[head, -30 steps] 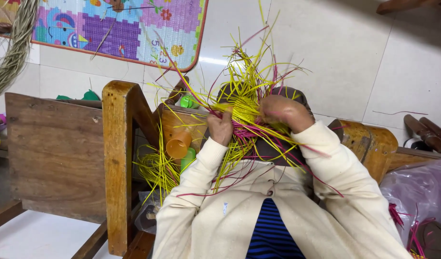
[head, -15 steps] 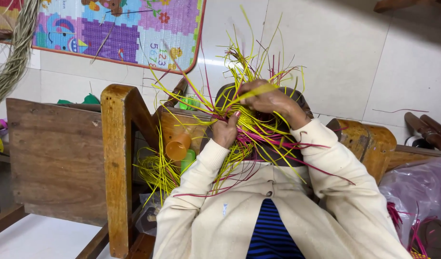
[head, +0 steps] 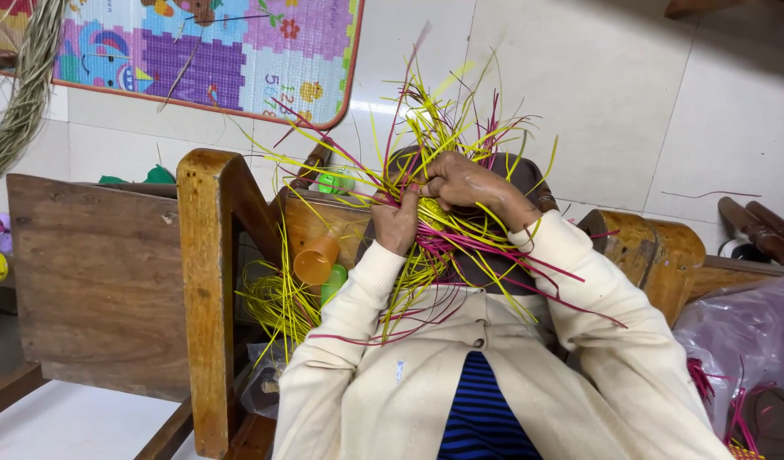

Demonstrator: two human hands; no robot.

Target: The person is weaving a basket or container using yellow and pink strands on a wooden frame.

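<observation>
A half-woven piece of yellow and magenta straw strips [head: 434,230] rests over my knees, its loose ends fanning up and out in all directions. My left hand [head: 398,223] pinches the strips on the left side of the woven centre. Over the top of the piece, my right hand [head: 464,181] curls with its fingers closed on several yellow strips. Both arms are in cream cardigan sleeves, and a blue-striped top shows between them.
A wooden chair arm [head: 209,255] stands to my left, with an orange cup [head: 316,258], a green cup and loose yellow strips [head: 277,302] beside it. A colourful foam mat [head: 204,51] leans on the tiled wall. A plastic bag [head: 741,349] with magenta strips lies on the right.
My right hand has slid from the right side to the top of the weaving, pulling strips across. My left hand stays on the left side, shifted slightly.
</observation>
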